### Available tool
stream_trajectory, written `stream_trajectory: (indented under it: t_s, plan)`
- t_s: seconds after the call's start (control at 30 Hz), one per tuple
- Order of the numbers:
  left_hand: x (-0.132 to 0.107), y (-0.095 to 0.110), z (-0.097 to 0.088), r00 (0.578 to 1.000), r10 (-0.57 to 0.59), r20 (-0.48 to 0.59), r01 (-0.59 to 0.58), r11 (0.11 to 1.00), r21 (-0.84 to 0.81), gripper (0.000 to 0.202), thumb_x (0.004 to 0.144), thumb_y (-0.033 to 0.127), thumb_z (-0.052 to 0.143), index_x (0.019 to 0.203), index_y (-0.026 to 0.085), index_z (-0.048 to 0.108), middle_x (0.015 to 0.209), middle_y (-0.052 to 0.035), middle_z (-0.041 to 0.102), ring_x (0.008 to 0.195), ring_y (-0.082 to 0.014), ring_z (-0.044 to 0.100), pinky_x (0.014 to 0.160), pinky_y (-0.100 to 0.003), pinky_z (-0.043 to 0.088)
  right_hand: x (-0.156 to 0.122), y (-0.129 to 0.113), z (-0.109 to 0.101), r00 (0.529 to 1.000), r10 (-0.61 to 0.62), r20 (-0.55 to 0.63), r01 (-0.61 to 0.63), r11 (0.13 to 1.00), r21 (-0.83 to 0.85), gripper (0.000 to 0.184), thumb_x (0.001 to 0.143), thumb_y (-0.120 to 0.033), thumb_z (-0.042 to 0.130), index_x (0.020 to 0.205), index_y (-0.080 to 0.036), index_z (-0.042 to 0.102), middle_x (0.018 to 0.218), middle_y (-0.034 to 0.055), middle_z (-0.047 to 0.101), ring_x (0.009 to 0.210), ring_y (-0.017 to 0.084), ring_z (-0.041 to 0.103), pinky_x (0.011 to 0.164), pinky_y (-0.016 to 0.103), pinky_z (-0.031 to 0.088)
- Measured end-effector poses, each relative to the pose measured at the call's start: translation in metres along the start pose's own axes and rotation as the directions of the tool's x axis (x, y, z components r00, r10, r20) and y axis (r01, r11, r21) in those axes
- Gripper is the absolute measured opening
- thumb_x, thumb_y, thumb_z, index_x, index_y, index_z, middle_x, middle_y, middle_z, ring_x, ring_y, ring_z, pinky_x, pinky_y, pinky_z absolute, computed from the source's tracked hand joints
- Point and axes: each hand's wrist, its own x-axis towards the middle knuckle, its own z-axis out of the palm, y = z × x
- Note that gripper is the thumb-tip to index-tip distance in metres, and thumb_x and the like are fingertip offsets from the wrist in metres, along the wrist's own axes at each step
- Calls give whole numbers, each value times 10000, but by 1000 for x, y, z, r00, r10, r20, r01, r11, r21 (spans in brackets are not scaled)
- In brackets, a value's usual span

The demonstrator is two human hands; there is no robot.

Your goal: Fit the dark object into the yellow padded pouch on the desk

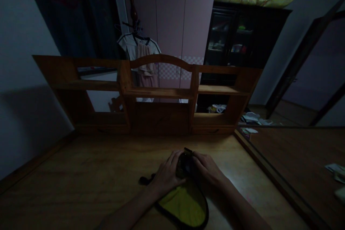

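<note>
My left hand [166, 174] and my right hand [207, 169] meet at the middle of a wooden desk [88, 172], both closed around a small dark object [185, 161] held between them. I cannot make out what the dark object is in the dim light. Under my wrists lies a yellow cloth with a black edge [185, 205], and a black strap end [145, 180] sticks out to the left of my left hand.
A wooden shelf unit [159, 93] stands along the desk's back edge. Behind it are a pink wardrobe [183, 25], hanging clothes [140, 52] and a dark cabinet [237, 39]. The desk's right edge [269, 172] drops to a floor with scattered papers [253, 118].
</note>
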Motion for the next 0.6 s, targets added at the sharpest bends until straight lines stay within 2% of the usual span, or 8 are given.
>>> stream_trajectory:
  t_s: [0.13, 0.23, 0.4, 0.6]
  plan:
    - [1, -1, 1, 1000, 27, 16, -27, 1000, -8, 852, 658, 299, 769, 1374, 258, 310, 1351, -91, 447, 1238, -280, 454, 1011, -444, 428, 1, 8, 7, 999, -49, 15, 50, 996, -68, 190, 887, -229, 461, 1009, -164, 591, 808, 27, 647, 696, 167, 584, 644, 240, 394]
    - [2, -2, 1, 999, 37, 16, -36, 999, -16, 867, 639, 261, 776, 1372, 259, 313, 1344, -88, 450, 1231, -278, 458, 1019, -442, 425, 1, 11, 7, 998, -60, 6, 60, 993, -100, 214, 857, -209, 495, 1045, -168, 589, 784, 15, 637, 653, 153, 571, 609, 227, 383]
    - [3, -2, 0, 999, 41, 29, -40, 999, -28, 889, 639, 232, 772, 1385, 257, 291, 1364, -90, 432, 1248, -274, 442, 1038, -440, 414, 0, 7, 7, 998, -63, -12, 61, 991, -119, 227, 868, -279, 534, 1061, -172, 588, 810, 25, 648, 665, 154, 572, 615, 231, 390]
    - [1, 0, 1, 986, 137, 93, -142, 988, 59, 853, 708, 225, 721, 1417, 245, 247, 1414, -96, 391, 1317, -270, 378, 1083, -445, 371, 2, 19, 29, 998, -59, -17, 58, 995, -77, 271, 868, -226, 512, 1131, -172, 543, 853, 45, 668, 719, 176, 613, 645, 243, 422]
